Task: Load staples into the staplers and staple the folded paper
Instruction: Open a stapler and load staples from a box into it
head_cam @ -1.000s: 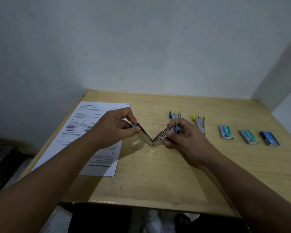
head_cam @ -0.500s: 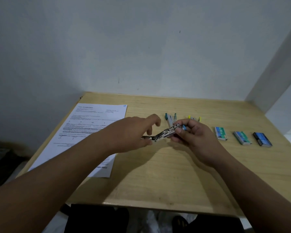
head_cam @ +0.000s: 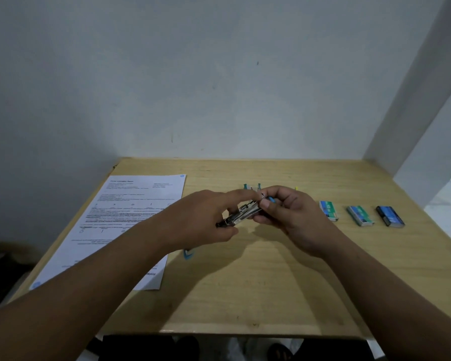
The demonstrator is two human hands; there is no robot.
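Pale wood forms the table, set against a plain grey wall. Above its middle, both hands hold one metal stapler clear of the surface. The stapler lies tilted, its near end lower and to the left, its far end higher and to the right, where a blue plastic tip shows. The left hand closes narrowly on the lower end, thumb beneath and forefinger stretched along the top. The right hand curls around the upper end, thumb pressed on the metal just beside the blue tip. Whether the stapler's magazine is open or shut cannot be told; the metal parts are blurred.

Behind the hands, a second stapler with teal ends lies on the table, partly hidden. A yellow speck shows past the right knuckles; what it belongs to cannot be told. To the right stand three staple boxes in a row, well apart from the hands: a green and blue box, a green box, and a dark blue box. At the left lies a printed paper sheet, flat, partly covered by the left forearm. A small blue piece rests on the table just beside the sheet's right edge, below the left wrist.
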